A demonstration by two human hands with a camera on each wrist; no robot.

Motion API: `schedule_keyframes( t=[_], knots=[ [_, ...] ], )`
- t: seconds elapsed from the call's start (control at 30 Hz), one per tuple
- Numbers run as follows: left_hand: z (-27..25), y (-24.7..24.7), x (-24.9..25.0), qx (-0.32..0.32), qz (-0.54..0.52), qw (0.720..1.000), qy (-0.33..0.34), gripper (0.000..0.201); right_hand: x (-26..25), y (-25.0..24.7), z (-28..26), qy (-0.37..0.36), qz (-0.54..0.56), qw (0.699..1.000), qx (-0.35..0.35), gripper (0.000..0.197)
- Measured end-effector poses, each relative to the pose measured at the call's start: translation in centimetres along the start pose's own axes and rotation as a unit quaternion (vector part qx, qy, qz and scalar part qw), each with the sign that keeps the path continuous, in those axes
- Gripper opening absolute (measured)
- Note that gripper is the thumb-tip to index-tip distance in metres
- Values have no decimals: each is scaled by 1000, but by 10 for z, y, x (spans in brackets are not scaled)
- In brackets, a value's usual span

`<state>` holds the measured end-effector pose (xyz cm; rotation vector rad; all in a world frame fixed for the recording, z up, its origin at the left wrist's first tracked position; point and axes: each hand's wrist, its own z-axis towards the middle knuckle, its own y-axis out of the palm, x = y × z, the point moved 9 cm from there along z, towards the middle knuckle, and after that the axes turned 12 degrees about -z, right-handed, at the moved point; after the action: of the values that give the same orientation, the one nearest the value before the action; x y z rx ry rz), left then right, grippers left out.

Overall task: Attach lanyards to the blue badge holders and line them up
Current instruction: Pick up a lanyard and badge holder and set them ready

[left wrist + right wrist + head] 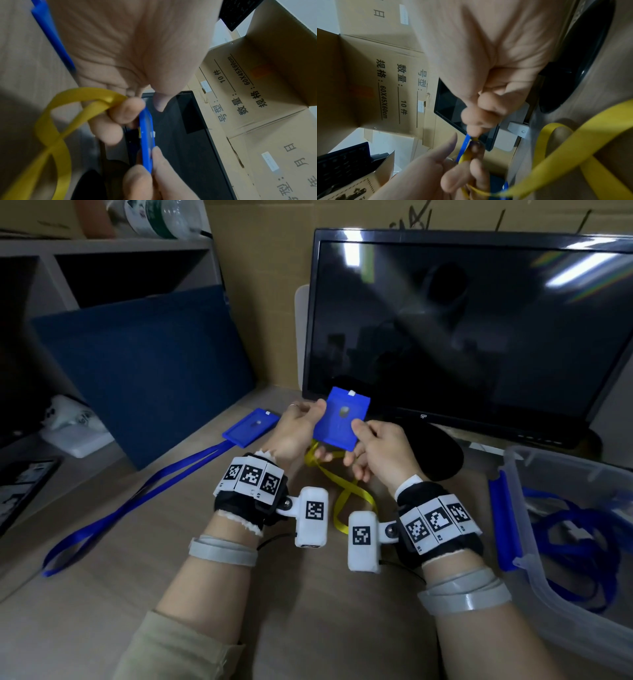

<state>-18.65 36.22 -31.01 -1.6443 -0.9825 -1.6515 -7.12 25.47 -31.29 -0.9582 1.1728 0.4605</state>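
Both hands hold one blue badge holder (pixel 340 419) up above the desk, in front of the monitor. My left hand (pixel 301 428) pinches its left edge with the thumb on its face, and its lower fingers also grip the yellow lanyard (pixel 346 487). My right hand (pixel 380 446) pinches the holder's lower right edge. The yellow lanyard (pixel 56 121) loops down from beneath the holder (pixel 145 135) to the desk. A second blue badge holder (pixel 250 426) lies flat to the left with a blue lanyard (pixel 137 498) attached and trailing toward me.
A black monitor (pixel 472 330) stands close behind the hands. A clear plastic bin (pixel 534 549) at the right holds more blue lanyards (pixel 575 542). A dark blue panel (pixel 144 364) leans at the left. Cardboard boxes (pixel 257 94) stand behind.
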Motion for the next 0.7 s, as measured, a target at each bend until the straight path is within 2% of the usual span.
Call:
schedule_keyframes(
  t=[0.1, 0.17, 0.27, 0.43, 0.7],
  knots=[
    [-13, -10, -2, -20, 56, 998, -27, 41, 2, 7, 1, 31, 39, 999, 13, 34],
    [-24, -28, 1, -20, 105, 994, -20, 40, 6, 22, 1, 59, 67, 996, 6, 32],
    [-48, -71, 6, 18, 147, 989, -22, 39, 7, 61, -1, 97, 107, 989, -38, 27],
    [-96, -139, 11, 54, 224, 971, -56, 30, -21, 122, -5, 90, 127, 984, -84, 25],
    [-177, -223, 32, 134, 298, 939, -111, 28, -54, 187, -17, 75, 124, 986, -83, 25]
  ],
)
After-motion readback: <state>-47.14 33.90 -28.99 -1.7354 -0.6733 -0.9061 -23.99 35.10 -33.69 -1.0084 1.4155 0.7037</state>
